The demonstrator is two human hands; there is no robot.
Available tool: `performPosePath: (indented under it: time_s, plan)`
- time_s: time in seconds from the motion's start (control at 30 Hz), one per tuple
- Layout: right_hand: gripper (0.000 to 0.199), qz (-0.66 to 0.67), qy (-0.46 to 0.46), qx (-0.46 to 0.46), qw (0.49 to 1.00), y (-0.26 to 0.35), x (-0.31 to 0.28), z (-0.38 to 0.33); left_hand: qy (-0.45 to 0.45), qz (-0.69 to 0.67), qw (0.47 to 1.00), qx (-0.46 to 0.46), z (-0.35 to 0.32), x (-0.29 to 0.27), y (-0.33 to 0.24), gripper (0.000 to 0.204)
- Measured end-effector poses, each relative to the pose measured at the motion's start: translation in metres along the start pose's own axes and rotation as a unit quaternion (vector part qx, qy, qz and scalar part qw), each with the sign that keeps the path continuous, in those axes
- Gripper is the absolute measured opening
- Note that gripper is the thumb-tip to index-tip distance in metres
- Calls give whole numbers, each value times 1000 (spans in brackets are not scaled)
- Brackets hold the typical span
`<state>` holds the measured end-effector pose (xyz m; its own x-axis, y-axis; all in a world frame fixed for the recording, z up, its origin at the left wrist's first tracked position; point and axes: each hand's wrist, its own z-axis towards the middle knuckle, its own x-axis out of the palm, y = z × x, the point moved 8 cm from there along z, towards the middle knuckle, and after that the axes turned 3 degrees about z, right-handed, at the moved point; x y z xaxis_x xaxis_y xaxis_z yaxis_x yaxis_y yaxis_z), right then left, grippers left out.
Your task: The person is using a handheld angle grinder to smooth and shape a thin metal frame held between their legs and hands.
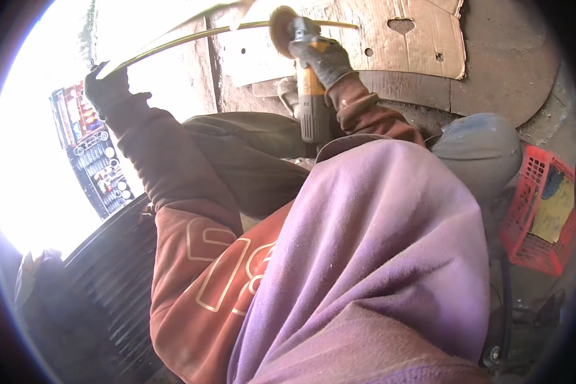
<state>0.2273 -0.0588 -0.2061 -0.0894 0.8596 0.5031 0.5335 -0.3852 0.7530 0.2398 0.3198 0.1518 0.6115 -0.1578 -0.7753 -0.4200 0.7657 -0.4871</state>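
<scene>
My right hand (326, 63), in a grey work glove, is wrapped round the head end of a yellow and grey angle grinder (312, 105). Its round brown disc (283, 31) lies over a long, thin, brass-coloured strip (192, 42) and appears to touch it. Bent in a slight curve, the strip runs from the upper middle to the left. Its left end is in my gloved left hand (109, 93), which is closed round it. Strong glare washes out part of the strip near that hand.
Under the grinder's side lies a cardboard sheet (422, 38) with several holes, on a wooden board (403, 88). A red plastic crate (536, 246) stands at the right. At the left is a case (99, 153) of small parts. Purple cloth (377, 256) covers much of the foreground.
</scene>
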Motion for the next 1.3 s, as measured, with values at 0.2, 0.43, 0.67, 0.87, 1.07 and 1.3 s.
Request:
performPosePath:
  time_s: [0.2,0.43,0.67,0.87,1.07,1.3]
  plan:
    - [36,60,-68,47,995,-32,-57,14,75,-436,892,-94,22,27,29,10]
    - [35,-29,24,9,999,1,-3,5,249,-557,791,-45,37,32,33,6]
    - [36,138,-40,90,986,-53,-59,26,308,-597,740,-22,20,30,12,11]
    - [28,48,39,22,998,8,9,-6,223,-555,801,-20,16,13,17,10]
    - [30,55,5,52,997,-22,-42,12,200,-530,824,-16,13,9,12,10]
    - [29,45,14,4,999,-16,-11,12,188,-508,840,-17,18,8,13,10]
